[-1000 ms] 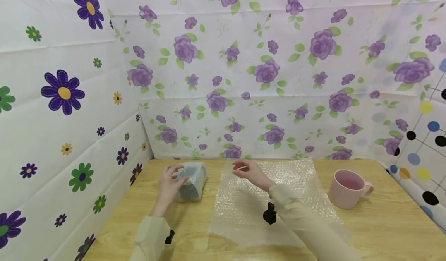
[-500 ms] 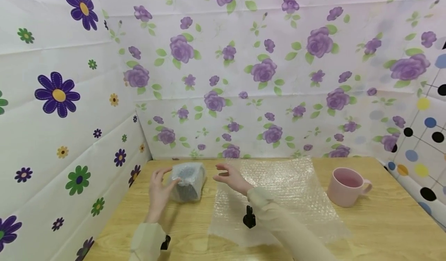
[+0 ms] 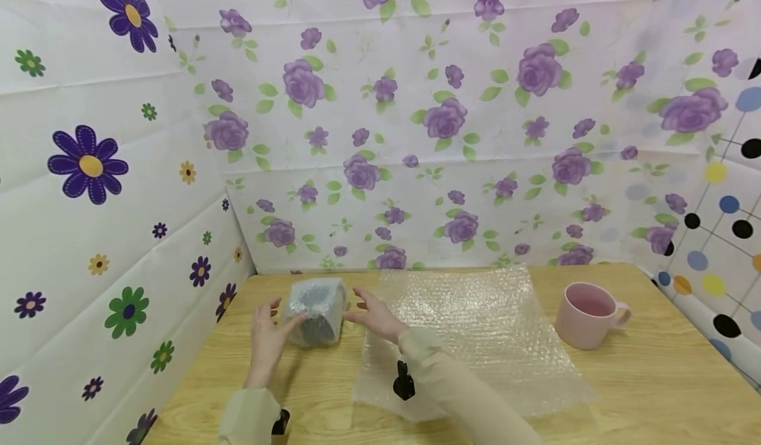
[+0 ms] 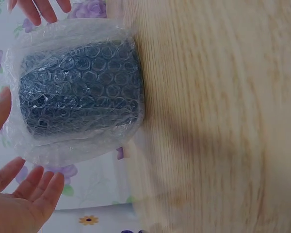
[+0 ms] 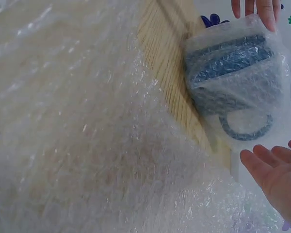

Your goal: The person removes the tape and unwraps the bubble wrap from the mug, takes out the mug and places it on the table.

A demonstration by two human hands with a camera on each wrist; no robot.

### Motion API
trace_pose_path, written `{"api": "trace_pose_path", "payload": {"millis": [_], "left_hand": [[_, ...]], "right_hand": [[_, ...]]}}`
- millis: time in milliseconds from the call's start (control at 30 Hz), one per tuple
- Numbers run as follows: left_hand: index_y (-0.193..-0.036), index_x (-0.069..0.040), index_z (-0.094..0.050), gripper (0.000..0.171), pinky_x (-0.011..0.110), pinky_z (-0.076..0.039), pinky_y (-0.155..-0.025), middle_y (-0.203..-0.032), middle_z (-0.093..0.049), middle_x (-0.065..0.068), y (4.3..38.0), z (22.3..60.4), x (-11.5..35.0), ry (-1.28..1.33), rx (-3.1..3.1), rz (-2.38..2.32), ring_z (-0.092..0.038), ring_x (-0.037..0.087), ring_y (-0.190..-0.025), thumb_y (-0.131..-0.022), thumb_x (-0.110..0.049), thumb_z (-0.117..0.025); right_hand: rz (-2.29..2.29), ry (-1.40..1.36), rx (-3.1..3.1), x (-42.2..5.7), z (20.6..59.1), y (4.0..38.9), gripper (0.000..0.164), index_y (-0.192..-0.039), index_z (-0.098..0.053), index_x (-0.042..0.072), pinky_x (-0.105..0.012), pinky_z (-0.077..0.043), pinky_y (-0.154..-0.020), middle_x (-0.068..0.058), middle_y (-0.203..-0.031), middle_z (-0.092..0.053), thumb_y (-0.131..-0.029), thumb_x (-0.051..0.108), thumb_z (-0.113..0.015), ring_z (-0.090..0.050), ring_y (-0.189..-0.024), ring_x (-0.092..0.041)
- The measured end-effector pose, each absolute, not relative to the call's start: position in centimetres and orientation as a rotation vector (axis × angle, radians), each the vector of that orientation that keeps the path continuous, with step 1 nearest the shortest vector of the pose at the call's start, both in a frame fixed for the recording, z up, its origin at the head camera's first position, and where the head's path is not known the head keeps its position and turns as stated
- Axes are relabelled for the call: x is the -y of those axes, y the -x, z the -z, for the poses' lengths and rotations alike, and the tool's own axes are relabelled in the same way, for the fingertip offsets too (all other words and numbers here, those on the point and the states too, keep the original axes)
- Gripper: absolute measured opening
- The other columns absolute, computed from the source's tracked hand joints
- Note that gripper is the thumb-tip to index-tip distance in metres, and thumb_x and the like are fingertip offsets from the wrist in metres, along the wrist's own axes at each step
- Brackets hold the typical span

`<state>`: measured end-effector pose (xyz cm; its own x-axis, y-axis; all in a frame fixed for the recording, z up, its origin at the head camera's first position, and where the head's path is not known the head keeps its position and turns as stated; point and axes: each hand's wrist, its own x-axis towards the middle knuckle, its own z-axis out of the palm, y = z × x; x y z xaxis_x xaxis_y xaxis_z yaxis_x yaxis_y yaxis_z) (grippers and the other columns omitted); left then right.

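Note:
A dark blue mug wrapped in bubble wrap (image 3: 316,313) stands on the table at the back left; its ring-shaped handle shows through the wrap in the right wrist view. My left hand (image 3: 269,339) is at its left side, fingers spread and gently bent, the thumb overlapping the wrap in the head view. On the other side my right hand (image 3: 376,316) faces it with relaxed fingers, fingertips close to the wrap's right side. The left wrist view has the wrapped mug (image 4: 82,90) between both hands, with neither hand's fingers curled round it.
A flat sheet of bubble wrap (image 3: 475,326) covers the table's middle, beneath my right forearm. To its right stands a pink mug (image 3: 585,319), handle pointing right. Flowered cloth (image 3: 440,168) hangs behind the wooden table (image 3: 654,379), with more cloth on both sides.
My right hand has moved left from above the flat bubble wrap to the wrapped mug's side. My left hand has drawn slightly left and down; the wrapped mug stays in place.

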<state>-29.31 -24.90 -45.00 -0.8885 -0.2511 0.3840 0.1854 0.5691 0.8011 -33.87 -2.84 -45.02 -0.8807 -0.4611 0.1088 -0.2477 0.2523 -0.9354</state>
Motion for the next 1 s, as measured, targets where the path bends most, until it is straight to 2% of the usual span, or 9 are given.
{"api": "trace_pose_path", "payload": {"millis": [200,433,767,1000], "left_hand": [[-0.120,0.009,-0.047,0.061,0.047,-0.038,-0.085,-0.118,-0.043,0.025,29.4,45.2,25.0,-0.032,2.347,1.293,-0.042,0.039,-0.105,-0.074,-0.019,-0.076],[-0.116,0.008,-0.051,0.056,0.047,-0.040,-0.084,-0.115,-0.048,0.024,29.5,45.5,25.2,-0.039,2.363,1.274,-0.046,0.035,-0.102,-0.074,-0.021,-0.076],[-0.122,0.009,-0.048,0.063,0.048,-0.040,-0.086,-0.122,-0.047,0.027,29.9,45.6,25.2,-0.010,2.410,1.280,-0.047,0.040,-0.106,-0.076,-0.025,-0.074],[-0.122,0.003,-0.051,0.057,0.046,-0.044,-0.081,-0.119,-0.052,0.023,30.1,46.1,25.3,-0.020,2.380,1.314,-0.051,0.038,-0.103,-0.075,-0.018,-0.075]], "right_hand": [[1.647,0.693,-2.321,3.4,45.0,33.9,0.064,-0.143,-0.019,0.002,-0.045,-0.033,-0.094,-0.016,-0.143,-0.022,-0.093,0.024,-0.052,-0.030,-0.124,-0.034],[1.550,0.778,-2.326,4.0,44.8,33.6,0.059,-0.144,-0.017,0.004,-0.045,-0.032,-0.095,-0.015,-0.144,-0.023,-0.097,0.026,-0.045,-0.032,-0.123,-0.034],[1.489,0.816,-2.361,4.8,44.9,33.8,0.064,-0.143,-0.013,0.002,-0.040,-0.034,-0.094,-0.017,-0.145,-0.017,-0.095,0.025,-0.049,-0.035,-0.120,-0.038],[1.561,0.792,-2.285,4.9,45.3,33.9,0.064,-0.144,-0.013,0.004,-0.040,-0.039,-0.090,-0.014,-0.146,-0.016,-0.095,0.022,-0.050,-0.036,-0.120,-0.036]]}}
